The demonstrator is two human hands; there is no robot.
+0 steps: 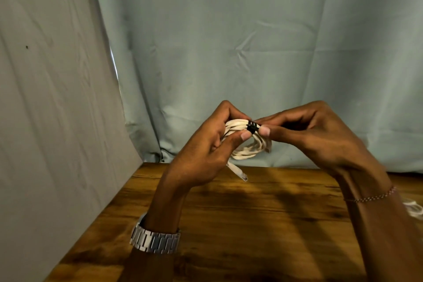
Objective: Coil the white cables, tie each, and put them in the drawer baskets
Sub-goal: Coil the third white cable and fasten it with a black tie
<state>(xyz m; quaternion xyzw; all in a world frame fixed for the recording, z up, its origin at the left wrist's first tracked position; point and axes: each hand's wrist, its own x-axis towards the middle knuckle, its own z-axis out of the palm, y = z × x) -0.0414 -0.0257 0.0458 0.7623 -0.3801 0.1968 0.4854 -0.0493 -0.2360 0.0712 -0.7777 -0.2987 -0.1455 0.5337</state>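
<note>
both forearms rise from the wooden table [263, 224] and meet at centre. the left hand [206, 142] curls round the coiled white cable [248, 146], thumb at the black tie [252, 129]. the right hand [320, 135], at 3 o'clock of the coil, pinches that tie. a connector end [240, 173] dangles at 6 o'clock.

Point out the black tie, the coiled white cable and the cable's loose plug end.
black tie [252, 127], head view, on the band wrapped round the strands.
coiled white cable [249, 152], head view, on the lower loops hanging between the hands.
loose plug end [243, 176], head view, on the connector above the table.
</note>
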